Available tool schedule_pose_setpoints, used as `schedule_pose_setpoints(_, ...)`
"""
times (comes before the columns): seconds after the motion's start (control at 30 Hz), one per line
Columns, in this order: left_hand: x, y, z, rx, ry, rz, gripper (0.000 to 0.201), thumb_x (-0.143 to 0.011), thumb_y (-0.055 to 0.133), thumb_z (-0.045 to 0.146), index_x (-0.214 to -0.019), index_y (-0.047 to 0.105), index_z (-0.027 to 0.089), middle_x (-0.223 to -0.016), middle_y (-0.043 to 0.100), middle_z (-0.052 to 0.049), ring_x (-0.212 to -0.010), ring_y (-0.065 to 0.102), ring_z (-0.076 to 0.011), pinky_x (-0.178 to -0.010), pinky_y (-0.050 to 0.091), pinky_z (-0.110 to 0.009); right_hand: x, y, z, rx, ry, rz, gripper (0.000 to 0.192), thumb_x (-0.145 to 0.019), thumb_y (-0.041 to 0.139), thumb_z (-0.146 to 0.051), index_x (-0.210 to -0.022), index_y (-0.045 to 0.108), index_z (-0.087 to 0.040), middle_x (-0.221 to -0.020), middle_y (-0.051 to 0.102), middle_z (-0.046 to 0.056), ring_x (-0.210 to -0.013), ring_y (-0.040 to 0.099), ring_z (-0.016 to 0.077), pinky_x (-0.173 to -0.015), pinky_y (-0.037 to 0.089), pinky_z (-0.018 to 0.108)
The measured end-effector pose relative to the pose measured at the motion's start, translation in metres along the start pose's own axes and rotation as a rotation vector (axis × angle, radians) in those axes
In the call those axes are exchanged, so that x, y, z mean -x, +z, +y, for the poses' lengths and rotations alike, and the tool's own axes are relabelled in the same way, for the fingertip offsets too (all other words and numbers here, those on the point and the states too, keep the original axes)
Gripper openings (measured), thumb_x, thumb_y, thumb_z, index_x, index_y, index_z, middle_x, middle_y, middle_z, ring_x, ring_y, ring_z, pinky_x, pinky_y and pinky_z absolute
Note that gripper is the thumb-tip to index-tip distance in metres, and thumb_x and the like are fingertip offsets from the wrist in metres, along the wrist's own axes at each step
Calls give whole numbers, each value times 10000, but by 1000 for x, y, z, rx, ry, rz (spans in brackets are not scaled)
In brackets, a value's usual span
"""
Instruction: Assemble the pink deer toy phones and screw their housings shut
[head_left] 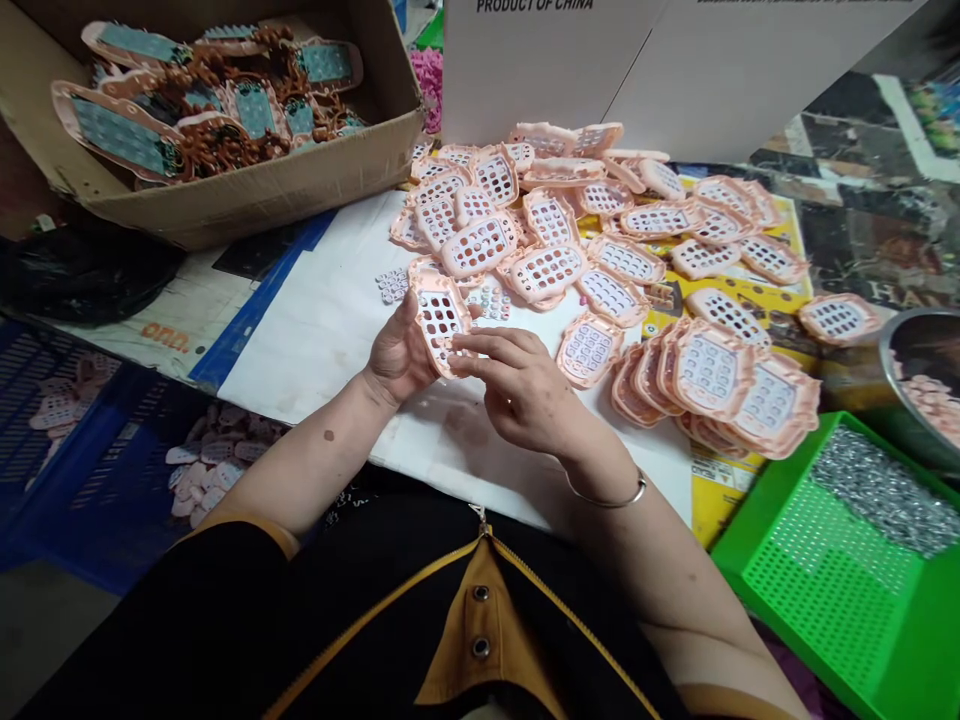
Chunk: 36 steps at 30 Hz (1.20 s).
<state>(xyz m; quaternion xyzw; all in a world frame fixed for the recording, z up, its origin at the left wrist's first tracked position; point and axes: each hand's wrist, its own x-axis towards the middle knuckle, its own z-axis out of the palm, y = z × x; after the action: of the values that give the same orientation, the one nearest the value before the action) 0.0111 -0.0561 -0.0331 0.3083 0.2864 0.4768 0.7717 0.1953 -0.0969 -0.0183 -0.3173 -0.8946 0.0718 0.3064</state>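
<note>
My left hand [396, 352] holds a pink plastic toy-phone shell [440, 318] upright just above the white sheet [315, 330]; the shell has rows of empty key holes. My right hand [525, 388] touches the shell's lower right edge with its fingertips, fingers stretched toward it. A small white keypad piece [391, 285] lies on the sheet just left of the shell. A heap of the same pink shells [600, 250] spreads behind and to the right of both hands. Some of those shells have white keys fitted [720, 375].
A cardboard box [247, 195] at the back left holds assembled brown-and-pink parts. A green basket [832, 570] with small metal pieces sits at the front right, a metal bowl [919, 385] beside it. White cartons [600, 70] stand behind. A blue crate [90, 450] lies lower left.
</note>
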Motion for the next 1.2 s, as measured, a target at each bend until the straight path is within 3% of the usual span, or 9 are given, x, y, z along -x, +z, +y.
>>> schedule_pose_setpoints(0.13, 0, 1, 1, 11, 24, 2, 672, -740, 677, 720, -1137, 643, 179, -1106, 757, -115, -1259, 619, -386, -950, 576, -516, -1, -1, 3, -115, 18, 49, 518, -778, 479, -37, -1231, 651, -219, -1270, 715, 73, -1249, 616, 237, -1039, 503, 454)
schedule_pose_setpoints(0.27, 1, 2, -1, -23, 28, -28, 612, -735, 729, 655, -1123, 657, 188, -1135, 751, -105, -1301, 591, -378, -1010, 548, -511, -5, 4, 1, -191, 123, 138, 301, -939, 499, -164, -1167, 688, -217, -1105, 764, 79, -1069, 690, 200, -950, 548, 403)
schedule_pose_setpoints(0.47, 1, -2, -5, -53, 6, -91, 662, -670, 815, 610, -1146, 670, 174, -1134, 758, -103, -1148, 688, -339, -864, 593, -401, -7, 18, -5, -181, 301, 325, 132, -935, 604, -270, -912, 729, -234, -860, 765, 41, -820, 690, 187, -781, 554, 355)
schedule_pose_setpoints(0.6, -1, -5, -5, 44, -12, -108, 607, -733, 774, 594, -1148, 666, 164, -1114, 763, -107, -1116, 704, -317, -847, 590, -371, -5, 23, -1, -177, 314, 384, 142, -922, 616, -247, -1046, 685, -249, -843, 747, 13, -799, 675, 190, -784, 534, 372)
schedule_pose_setpoints(0.83, 0, -1, -3, 114, 7, -94, 537, -793, 738, 554, -1142, 649, 157, -1059, 772, -92, -1078, 722, -293, -858, 592, -368, -5, 18, 6, -160, 101, 336, 179, -938, 581, -163, -954, 724, -270, -876, 742, 18, -810, 636, 170, -767, 496, 368)
schedule_pose_setpoints(1.03, 1, 0, 0, 107, -23, -37, 571, -829, 666, 604, -1185, 620, 160, -1077, 765, -108, -1116, 702, -331, -866, 590, -428, -1, 1, 6, -75, -1, 109, 431, -833, 459, 8, -1096, 710, -225, -1064, 737, 55, -972, 600, 203, -867, 476, 392)
schedule_pose_setpoints(1.2, -1, -2, 0, 114, -44, -5, 555, -867, 614, 600, -1208, 606, 162, -1069, 764, -106, -1116, 705, -320, -893, 585, -430, -1, -1, 2, 21, 36, -20, 501, -799, 448, 3, -1190, 679, -209, -1144, 730, 71, -1074, 579, 238, -936, 455, 419)
